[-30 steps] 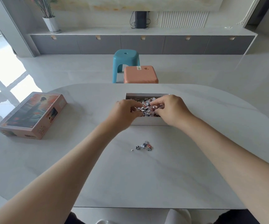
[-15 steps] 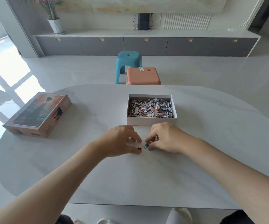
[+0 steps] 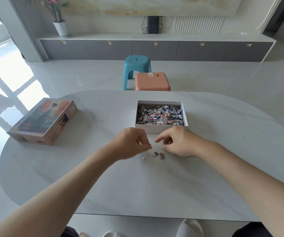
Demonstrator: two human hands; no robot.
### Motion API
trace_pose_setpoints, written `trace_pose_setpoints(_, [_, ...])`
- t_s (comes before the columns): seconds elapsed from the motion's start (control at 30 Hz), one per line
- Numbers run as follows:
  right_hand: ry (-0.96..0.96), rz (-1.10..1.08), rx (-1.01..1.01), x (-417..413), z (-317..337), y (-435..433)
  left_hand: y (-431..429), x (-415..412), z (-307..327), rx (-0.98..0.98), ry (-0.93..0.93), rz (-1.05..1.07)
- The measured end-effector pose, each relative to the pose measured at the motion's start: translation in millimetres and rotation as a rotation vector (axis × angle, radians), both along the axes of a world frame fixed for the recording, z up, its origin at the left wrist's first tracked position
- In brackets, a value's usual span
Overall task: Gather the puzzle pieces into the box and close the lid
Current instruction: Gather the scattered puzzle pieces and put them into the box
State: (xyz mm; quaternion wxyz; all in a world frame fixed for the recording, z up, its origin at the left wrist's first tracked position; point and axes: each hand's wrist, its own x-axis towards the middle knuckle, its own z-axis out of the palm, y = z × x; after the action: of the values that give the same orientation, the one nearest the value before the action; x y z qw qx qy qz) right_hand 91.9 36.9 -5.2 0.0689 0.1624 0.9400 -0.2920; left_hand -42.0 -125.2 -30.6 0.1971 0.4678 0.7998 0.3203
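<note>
a few loose puzzle pieces lie between the hands: thin, light card, likely best pinched by the edges. the left hand pinches one piece; the right hand is loosely curled, empty. the piece-filled box sits at 12 o'clock, its lid at 10.

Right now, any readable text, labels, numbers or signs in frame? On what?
No text can be read in this view.
Puzzle box lid: small print on its side panel, too blurred to read.
Orange stool: small sticker on its top, too small to read.
</note>
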Motion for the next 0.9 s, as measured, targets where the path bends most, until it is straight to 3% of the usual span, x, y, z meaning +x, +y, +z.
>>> trace_pose_setpoints(0.1, [-0.001, -0.007, -0.004, 2, 5, 0, 5, -5, 4, 0.045, -0.023, 0.045])
trace_pose_setpoints(0.27, [-0.095, 0.048, 0.077, 3, -3, -11, 14, 7, 0, -0.148, 0.204, -0.093])
trace_pose_setpoints(0.4, [-0.094, 0.028, 0.120, 0, -7, -13, 19, 14, -2, -0.202, 0.266, -0.183])
trace_pose_setpoints(0.77, [-0.156, 0.024, 0.070, -2, 1, -11, 16, 13, 4, -0.252, 0.294, -0.240])
trace_pose_setpoints(0.9, [-0.208, 0.064, 0.119, -2, 5, -12, 14, 9, 6, -0.244, 0.191, -0.176])
